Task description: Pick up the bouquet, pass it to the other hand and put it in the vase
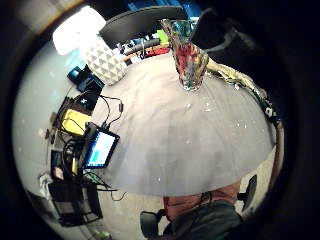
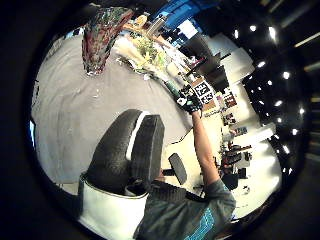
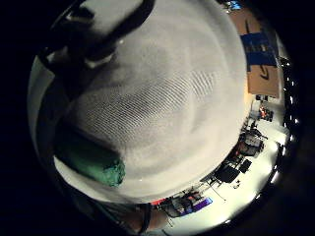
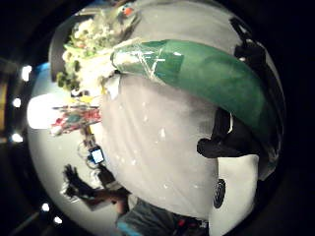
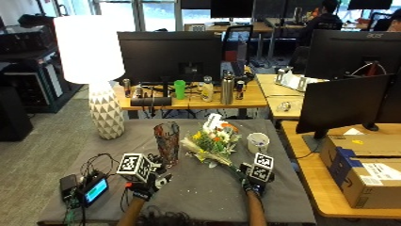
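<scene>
Open grey table (image 5: pixel 206 193) between left hand (image 5: pixel 145 187) and right hand (image 5: pixel 253 184), passable. Vase (image 5: pixel 166 143) upright just beyond the left hand, mouth unobstructed from above. Bouquet (image 5: pixel 212 141) lying beside the vase, blocking its right flank. White cup (image 5: pixel 257 141) further right; lamp (image 5: pixel 100 70) and tablet (image 5: pixel 95 189) crowding the left edge.

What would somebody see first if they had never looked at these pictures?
Probably the bouquet, with yellow, white and orange flowers, lying on the grey table with its green-wrapped stem end in the grip of the right hand. Right beside the flowers stands a dark patterned glass vase, with the left hand open near it. A tall glowing white lamp stands at the table's far left corner.
</scene>
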### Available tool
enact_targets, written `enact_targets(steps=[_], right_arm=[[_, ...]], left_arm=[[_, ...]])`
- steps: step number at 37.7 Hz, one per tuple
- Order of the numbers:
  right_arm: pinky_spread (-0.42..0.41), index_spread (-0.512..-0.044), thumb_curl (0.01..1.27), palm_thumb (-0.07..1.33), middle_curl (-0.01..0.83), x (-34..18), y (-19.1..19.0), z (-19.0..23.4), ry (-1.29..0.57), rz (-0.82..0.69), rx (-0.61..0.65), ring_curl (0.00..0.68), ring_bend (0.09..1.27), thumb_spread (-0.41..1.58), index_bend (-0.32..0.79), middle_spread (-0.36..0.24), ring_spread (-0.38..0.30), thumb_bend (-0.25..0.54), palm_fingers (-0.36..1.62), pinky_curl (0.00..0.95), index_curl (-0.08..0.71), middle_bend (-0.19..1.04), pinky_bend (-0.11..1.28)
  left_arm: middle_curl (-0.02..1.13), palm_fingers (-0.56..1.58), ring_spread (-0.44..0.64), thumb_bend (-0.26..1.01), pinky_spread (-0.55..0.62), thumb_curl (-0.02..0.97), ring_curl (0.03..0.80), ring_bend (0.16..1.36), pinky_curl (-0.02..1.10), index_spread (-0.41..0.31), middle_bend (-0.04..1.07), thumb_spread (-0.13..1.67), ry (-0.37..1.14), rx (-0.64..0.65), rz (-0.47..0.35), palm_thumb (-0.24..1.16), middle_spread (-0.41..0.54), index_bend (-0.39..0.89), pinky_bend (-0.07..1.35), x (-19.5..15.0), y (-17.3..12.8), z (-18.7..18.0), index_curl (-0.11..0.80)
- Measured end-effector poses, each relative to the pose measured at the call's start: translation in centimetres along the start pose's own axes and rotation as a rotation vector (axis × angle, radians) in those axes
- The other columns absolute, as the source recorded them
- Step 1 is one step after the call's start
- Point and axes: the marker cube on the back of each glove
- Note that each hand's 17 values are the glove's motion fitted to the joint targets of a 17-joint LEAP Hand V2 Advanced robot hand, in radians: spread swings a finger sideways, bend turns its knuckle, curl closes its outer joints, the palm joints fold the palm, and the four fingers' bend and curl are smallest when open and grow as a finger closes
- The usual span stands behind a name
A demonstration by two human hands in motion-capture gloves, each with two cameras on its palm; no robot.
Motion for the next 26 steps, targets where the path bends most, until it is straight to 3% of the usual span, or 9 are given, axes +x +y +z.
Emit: enact_targets(steps=[3, 8, 10, 12, 18, 21, 23, 26], right_arm=[[0.253, -0.296, 0.42, 0.97, 0.335, -0.3, -0.2, -0.1, 0.039, 0.006, 0.066, 0.239, 0.28, 1.1, 0.48, -0.022, 0.09, 0.114, 0.82, 0.3, 0.368, 0.19, 0.44], [-0.03, -0.268, 0.48, 0.98, 0.41, -0.6, -0.2, -0.2, 0.056, -0.016, 0.106, 0.329, 0.42, 0.88, 0.29, -0.077, -0.073, 0.05, 1.26, 0.368, 0.373, 0.34, 0.57], [-0.109, -0.257, 0.5, 0.97, 0.45, -0.7, -0.4, 0.0, 0.036, -0.025, 0.118, 0.399, 0.6, 0.81, 0.21, -0.098, -0.112, 0.024, 1.43, 0.379, 0.375, 0.44, 0.55], [-0.161, -0.255, 0.51, 0.97, 0.473, -0.6, -0.4, -0.1, 0.004, -0.027, 0.135, 0.43, 0.7, 0.76, 0.18, -0.114, -0.141, 0.003, 1.47, 0.392, 0.385, 0.5, 0.53], [-0.238, -0.241, 0.55, 0.96, 0.522, -0.8, -1.3, -0.8, -0.124, -0.043, 0.19, 0.492, 0.81, 0.69, 0.19, -0.141, -0.175, -0.024, 1.48, 0.419, 0.407, 0.6, 0.58], [-0.259, -0.236, 0.57, 0.96, 0.536, -1.5, -0.7, -2.6, -0.208, -0.067, 0.233, 0.504, 0.83, 0.67, 0.19, -0.148, -0.184, -0.026, 1.45, 0.427, 0.423, 0.63, 0.59], [-0.27, -0.235, 0.58, 0.96, 0.544, -2.6, 0.7, -5.1, -0.299, -0.097, 0.273, 0.516, 0.86, 0.66, 0.2, -0.153, -0.189, -0.026, 1.46, 0.436, 0.433, 0.65, 0.61], [-0.281, -0.234, 0.59, 0.96, 0.554, -4.2, 2.8, -8.5, -0.433, -0.147, 0.326, 0.524, 0.88, 0.65, 0.2, -0.158, -0.19, -0.025, 1.45, 0.443, 0.449, 0.67, 0.63]], left_arm=[[0.33, 0.39, 0.26, -0.02, 0.38, 0.264, 0.292, 0.52, 0.36, -0.076, 0.17, 1.07, 0.002, -0.001, -0.004, 0.12, 0.081, 0.14, 0.35, -0.2, 0.0, 0.0, 0.309], [0.33, 0.39, 0.26, -0.02, 0.38, 0.265, 0.293, 0.53, 0.37, -0.072, 0.17, 1.07, 0.004, 0.006, -0.006, 0.12, 0.083, 0.14, 0.35, -0.3, -0.1, -0.5, 0.31], [0.33, 0.39, 0.26, -0.02, 0.38, 0.266, 0.294, 0.53, 0.37, -0.071, 0.18, 1.07, 0.006, 0.014, -0.008, 0.12, 0.083, 0.14, 0.36, -0.3, -0.2, -0.7, 0.31], [0.33, 0.39, 0.26, -0.02, 0.38, 0.267, 0.294, 0.53, 0.37, -0.07, 0.18, 1.07, 0.013, 0.018, -0.008, 0.12, 0.084, 0.14, 0.36, -0.1, -0.4, -1.0, 0.311], [0.33, 0.39, 0.26, -0.02, 0.38, 0.268, 0.295, 0.53, 0.37, -0.069, 0.18, 1.08, 0.091, -0.04, 0.029, 0.12, 0.085, 0.14, 0.36, 1.3, -1.8, -1.7, 0.312], [0.33, 0.39, 0.25, -0.02, 0.38, 0.269, 0.295, 0.53, 0.37, -0.069, 0.18, 1.08, 0.203, -0.13, 0.066, 0.12, 0.085, 0.14, 0.36, 2.4, -3.3, -2.1, 0.312], [0.33, 0.4, 0.25, 0.03, 0.37, 0.291, 0.295, 0.54, 0.37, -0.069, 0.17, 1.09, 0.315, -0.204, 0.102, 0.23, 0.079, 0.14, 0.37, 3.7, -4.8, -2.7, 0.31], [0.33, 0.4, 0.24, 0.04, 0.37, 0.299, 0.296, 0.54, 0.38, -0.063, 0.17, 1.1, 0.443, -0.247, 0.138, 0.28, 0.077, 0.14, 0.37, 5.8, -6.8, -3.8, 0.311]])
